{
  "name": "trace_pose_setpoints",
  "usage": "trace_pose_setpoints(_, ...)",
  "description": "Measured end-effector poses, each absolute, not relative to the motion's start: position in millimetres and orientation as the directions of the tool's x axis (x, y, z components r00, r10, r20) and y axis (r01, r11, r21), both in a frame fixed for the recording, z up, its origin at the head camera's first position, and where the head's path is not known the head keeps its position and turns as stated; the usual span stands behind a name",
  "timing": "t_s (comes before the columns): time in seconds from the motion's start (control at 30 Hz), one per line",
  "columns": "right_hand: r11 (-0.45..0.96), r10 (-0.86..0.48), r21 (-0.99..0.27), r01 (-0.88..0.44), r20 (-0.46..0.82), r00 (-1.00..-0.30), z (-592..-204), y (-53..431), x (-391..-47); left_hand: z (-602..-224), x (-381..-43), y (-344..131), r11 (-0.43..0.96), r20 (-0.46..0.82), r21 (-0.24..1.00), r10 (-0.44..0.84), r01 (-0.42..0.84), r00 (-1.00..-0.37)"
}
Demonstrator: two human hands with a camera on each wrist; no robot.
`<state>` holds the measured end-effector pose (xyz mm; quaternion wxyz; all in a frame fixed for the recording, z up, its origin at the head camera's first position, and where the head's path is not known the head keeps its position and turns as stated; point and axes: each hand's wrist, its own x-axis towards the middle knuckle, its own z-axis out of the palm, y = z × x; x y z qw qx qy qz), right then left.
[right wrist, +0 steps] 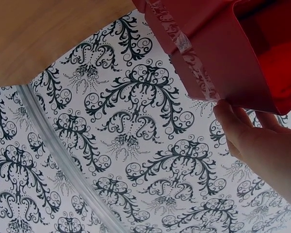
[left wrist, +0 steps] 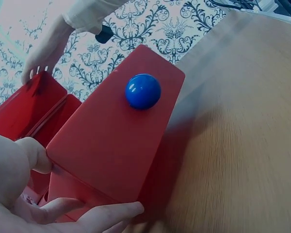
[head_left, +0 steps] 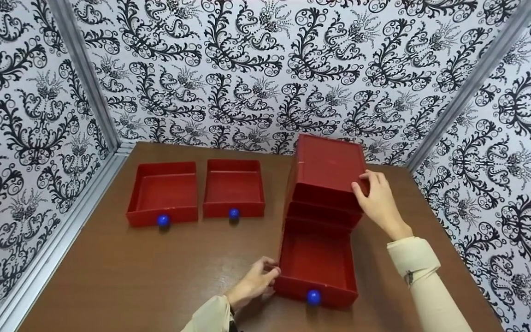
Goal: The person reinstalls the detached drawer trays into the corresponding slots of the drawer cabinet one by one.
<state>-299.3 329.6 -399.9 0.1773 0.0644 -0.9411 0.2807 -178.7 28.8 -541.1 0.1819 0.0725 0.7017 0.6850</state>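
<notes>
A red drawer cabinet [head_left: 332, 161] stands at the back right of the table, its upper slots without drawers. From its bottom a red drawer [head_left: 318, 258] with a blue ball knob [head_left: 313, 297] extends forward, nothing inside. My left hand [head_left: 256, 281] grips the drawer's front left corner; the left wrist view shows the thumb on the upper edge and fingers [left wrist: 111, 213] lower at the front panel's end. At the cabinet's top right front corner, my right hand [head_left: 378, 200] holds on, thumb by the front edge and fingers along the side.
Two more red drawers, a left one [head_left: 164, 193] and a right one [head_left: 234, 186], lie side by side at the table's back left, each with a blue knob in front. Patterned walls with metal corner posts [head_left: 91, 69] enclose the brown wooden table [head_left: 155, 272].
</notes>
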Motion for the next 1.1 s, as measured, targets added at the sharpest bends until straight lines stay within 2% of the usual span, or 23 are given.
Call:
trace_pose_setpoints(0.23,0.834,-0.013,-0.511,-0.21,0.363,-0.932,-400.3,329.0,-298.8,-545.8,-186.8,39.4,0.076,-0.041,0.997,0.297,-0.019,-0.954)
trace_pose_setpoints(0.4,0.835,-0.007,-0.511,-0.205,0.362,-0.932,-400.3,328.3,-298.0,-546.5,-194.1,48.8,0.037,0.001,0.999,0.257,0.011,-0.966)
trace_pose_setpoints(0.67,0.832,-0.012,-0.512,-0.213,0.367,-0.93,-400.2,327.7,-297.7,-544.2,-204.6,58.8,0.072,-0.058,0.996,0.199,-0.045,-0.978)
trace_pose_setpoints(0.83,0.831,-0.013,-0.512,-0.217,0.372,-0.928,-400.8,327.9,-298.5,-548.1,-211.3,62.2,0.044,-0.113,0.993,0.195,-0.106,-0.974)
trace_pose_setpoints(1.0,0.832,-0.012,-0.509,-0.22,0.38,-0.925,-401.6,328.4,-299.5,-551.2,-217.4,63.1,-0.05,-0.166,0.982,0.203,-0.18,-0.965)
trace_pose_setpoints(1.1,0.832,-0.009,-0.508,-0.222,0.387,-0.922,-402.4,328.6,-299.5,-552.5,-220.8,62.9,-0.044,-0.137,0.988,0.216,-0.149,-0.967)
